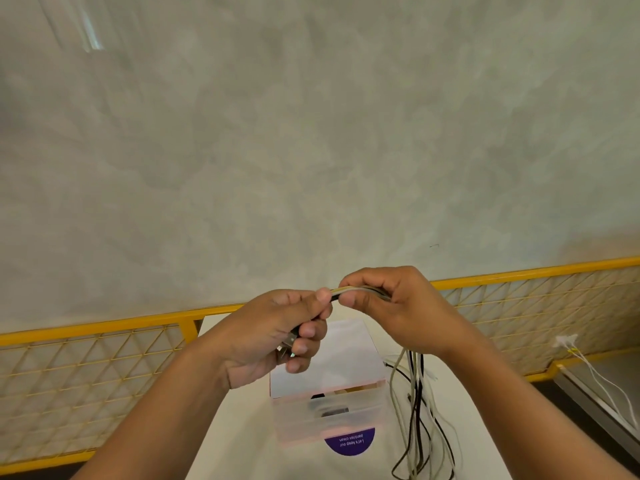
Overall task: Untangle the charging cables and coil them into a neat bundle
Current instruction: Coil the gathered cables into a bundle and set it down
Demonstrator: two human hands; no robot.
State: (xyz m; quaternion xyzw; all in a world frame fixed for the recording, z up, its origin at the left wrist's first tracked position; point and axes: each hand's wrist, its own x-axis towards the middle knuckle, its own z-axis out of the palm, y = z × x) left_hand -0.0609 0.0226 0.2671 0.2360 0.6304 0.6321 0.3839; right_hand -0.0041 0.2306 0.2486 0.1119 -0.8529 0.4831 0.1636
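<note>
Above the translucent pink plastic box point(360, 415), the left hand point(273, 337) and right hand point(391, 306) both clamped the black and white charging cables point(418, 382), which hung beside it.

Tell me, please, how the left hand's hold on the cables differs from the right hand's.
The left hand curls round the plug ends; the right hand pinches the cables. Loose lengths hang below the right hand, not the left. Both hold the same cables.
</note>
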